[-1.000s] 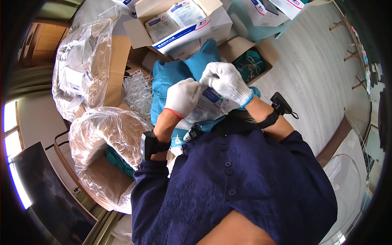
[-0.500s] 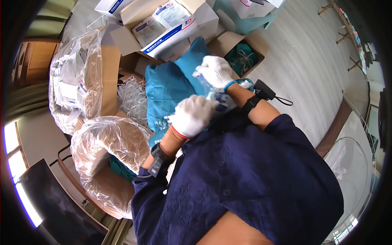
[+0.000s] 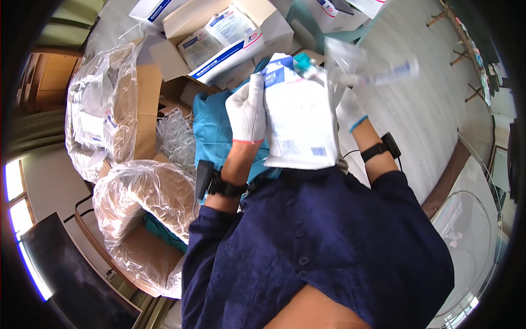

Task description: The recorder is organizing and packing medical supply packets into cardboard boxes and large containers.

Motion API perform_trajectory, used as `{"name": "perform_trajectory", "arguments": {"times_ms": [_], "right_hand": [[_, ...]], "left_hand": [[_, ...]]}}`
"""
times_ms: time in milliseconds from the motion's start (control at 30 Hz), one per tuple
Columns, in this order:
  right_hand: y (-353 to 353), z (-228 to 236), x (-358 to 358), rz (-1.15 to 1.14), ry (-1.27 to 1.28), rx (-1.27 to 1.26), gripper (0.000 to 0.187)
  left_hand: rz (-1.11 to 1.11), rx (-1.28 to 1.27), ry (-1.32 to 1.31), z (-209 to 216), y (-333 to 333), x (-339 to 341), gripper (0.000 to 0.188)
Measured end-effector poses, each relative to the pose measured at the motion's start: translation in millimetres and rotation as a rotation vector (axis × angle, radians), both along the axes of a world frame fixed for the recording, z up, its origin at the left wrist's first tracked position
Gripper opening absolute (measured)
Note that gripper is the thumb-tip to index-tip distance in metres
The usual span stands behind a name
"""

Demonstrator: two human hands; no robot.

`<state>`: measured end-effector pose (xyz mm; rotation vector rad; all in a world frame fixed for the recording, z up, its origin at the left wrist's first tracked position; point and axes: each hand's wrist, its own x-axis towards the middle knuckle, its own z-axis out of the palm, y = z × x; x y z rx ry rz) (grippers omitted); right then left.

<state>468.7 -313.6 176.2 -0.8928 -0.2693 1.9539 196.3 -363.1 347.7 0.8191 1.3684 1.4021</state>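
My left hand (image 3: 246,111), in a white knit glove with a red cuff edge, grips the left edge of a white packet (image 3: 300,118) with blue print, held upright in front of me. Right of the packet is my right hand (image 3: 350,112), gloved with a blue cuff edge and smeared by motion; its fingers are unclear. Just above it, a blurred clear plastic piece (image 3: 378,71) with blue print is in the air; whether the hand holds it I cannot tell. Behind my left hand lies a teal fabric bag (image 3: 211,120).
An open carton (image 3: 224,57) of white packets stands ahead. At left are a plastic-lined carton (image 3: 148,104), a tangle of white straps (image 3: 175,134) and another plastic-lined box (image 3: 148,241) with teal fabric inside. More boxes sit on a teal stool (image 3: 301,24).
My hands were close together over the teal bags, around clear plastic. Now they are apart, the white packet stands up in my left hand, and the right has moved rightward.
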Motion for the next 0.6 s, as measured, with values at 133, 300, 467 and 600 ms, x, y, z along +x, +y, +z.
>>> {"name": "perform_trajectory", "arguments": {"times_ms": [133, 300, 467, 600], "right_hand": [[-46, 105, -9, 0.198, 0.055, 0.069, 0.110], [-74, 145, 10, 0.195, 0.026, 0.159, 0.092], [-71, 138, 12, 0.146, -0.868, 0.003, 0.027], [-48, 111, 21, 0.147, -1.103, -0.010, 0.024]], "left_hand": [[-0.019, -0.143, -0.168, -55, 40, 30, 0.040], [-0.001, -0.248, 0.266, -85, 62, 79, 0.049], [-0.148, -0.401, 0.410, -117, 69, 109, 0.049], [-0.387, -0.532, 0.416, -152, 82, 94, 0.039]]}}
